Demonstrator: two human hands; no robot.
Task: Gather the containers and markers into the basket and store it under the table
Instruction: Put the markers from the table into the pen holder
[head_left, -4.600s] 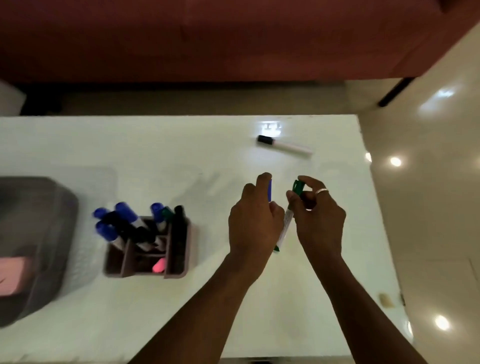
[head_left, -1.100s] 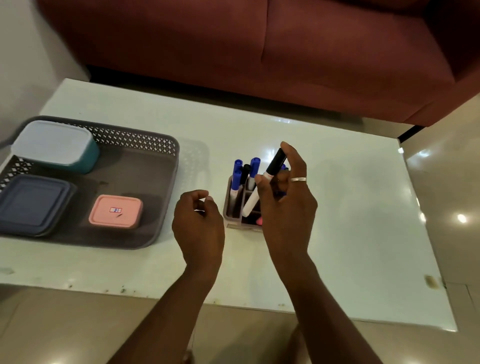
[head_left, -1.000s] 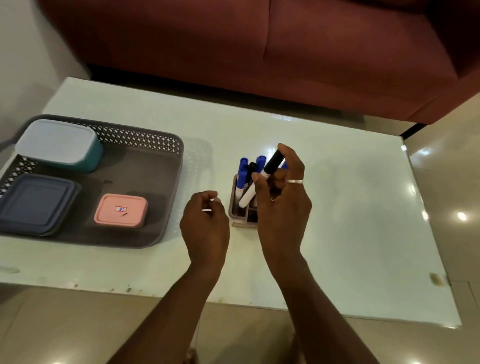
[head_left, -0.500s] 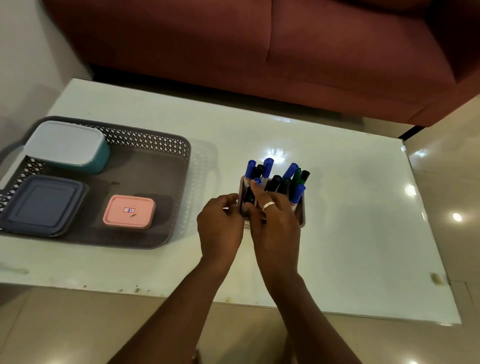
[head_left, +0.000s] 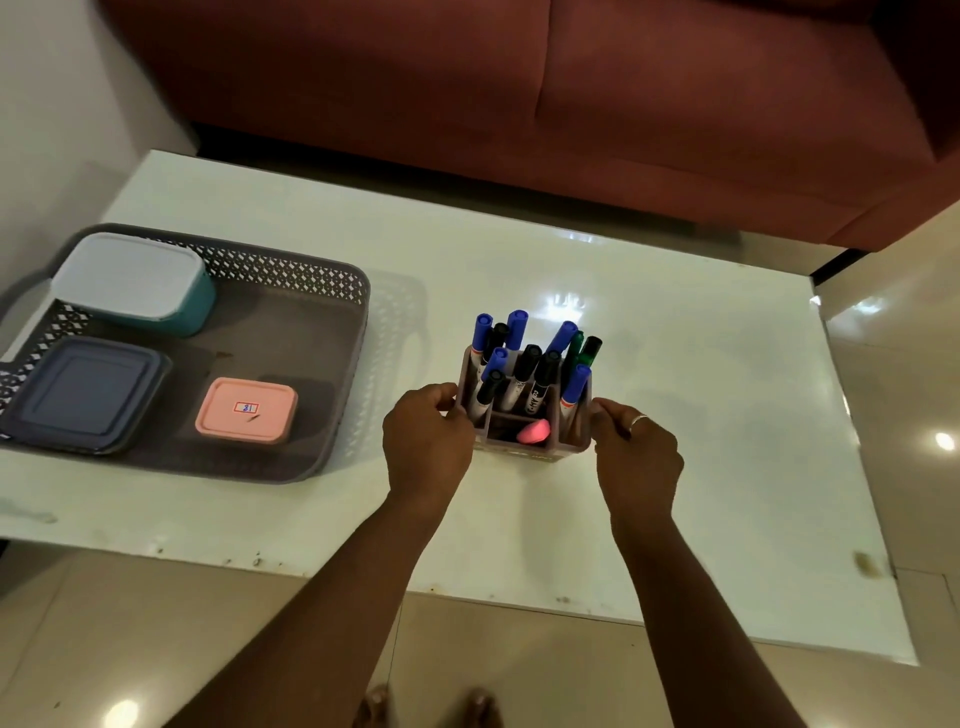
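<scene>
A mauve marker holder (head_left: 524, 451) stands on the white table (head_left: 675, 395), filled with several blue, black and green markers (head_left: 530, 358) and a pink eraser (head_left: 534, 431). My left hand (head_left: 426, 441) grips the holder's left side and my right hand (head_left: 636, 452) grips its right side. To the left lies a grey perforated basket (head_left: 322, 374). It holds a teal container with a white lid (head_left: 135, 280), a dark blue flat container (head_left: 83, 395) and a small pink container (head_left: 247, 410).
A dark red sofa (head_left: 519, 104) runs along the far side of the table. Tiled floor (head_left: 909, 364) lies to the right and below the near table edge. My feet (head_left: 426, 706) show at the bottom.
My right hand put the black marker into the holder and let go. Both hands then moved apart to the holder's two sides and closed on it.
</scene>
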